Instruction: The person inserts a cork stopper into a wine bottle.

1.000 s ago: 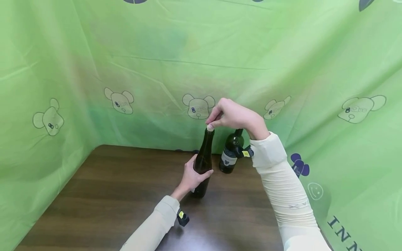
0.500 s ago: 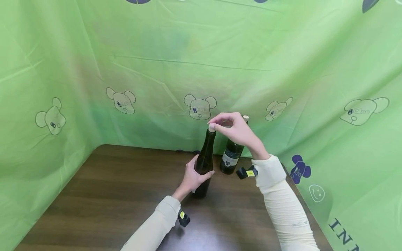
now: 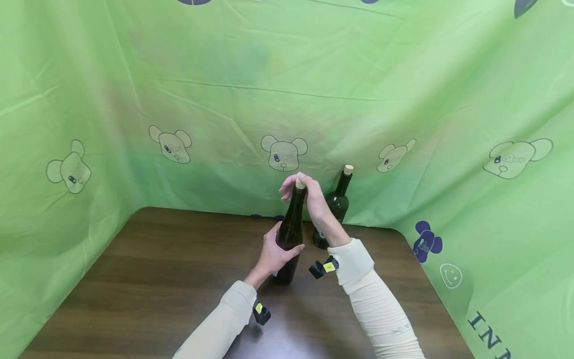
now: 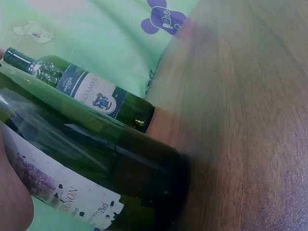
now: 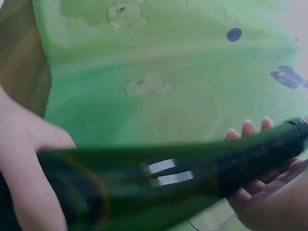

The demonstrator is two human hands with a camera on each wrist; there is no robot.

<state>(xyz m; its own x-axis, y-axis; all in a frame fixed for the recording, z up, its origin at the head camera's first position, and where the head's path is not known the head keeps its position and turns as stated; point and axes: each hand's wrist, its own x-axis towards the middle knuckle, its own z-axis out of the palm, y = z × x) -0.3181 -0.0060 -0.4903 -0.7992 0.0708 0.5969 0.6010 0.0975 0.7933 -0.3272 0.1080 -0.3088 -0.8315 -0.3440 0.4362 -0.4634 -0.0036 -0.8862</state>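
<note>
In the head view, my left hand (image 3: 274, 253) grips the body of a dark green wine bottle (image 3: 293, 214), its thumb across the front. A pale cork (image 3: 300, 184) sits in the mouth of this bottle. My right hand (image 3: 316, 199) is at the neck, its loosely bent fingers (image 5: 248, 129) behind the glass and its thumb close to the cork. Whether the thumb touches the cork cannot be made out. The left wrist view shows a white, partly torn label (image 4: 67, 192) on the held bottle.
Behind and to the right stands a second green wine bottle (image 4: 91, 86), with a cork (image 3: 348, 170) in its top and a blue and white label. Both bottles are on a brown wooden table (image 3: 157, 279). A green patterned cloth (image 3: 215, 114) hangs around its back and sides.
My right hand has left its pinch on the cork and come down and leftward behind the bottle neck. The second bottle's cork has come into view. My left hand keeps its grip.
</note>
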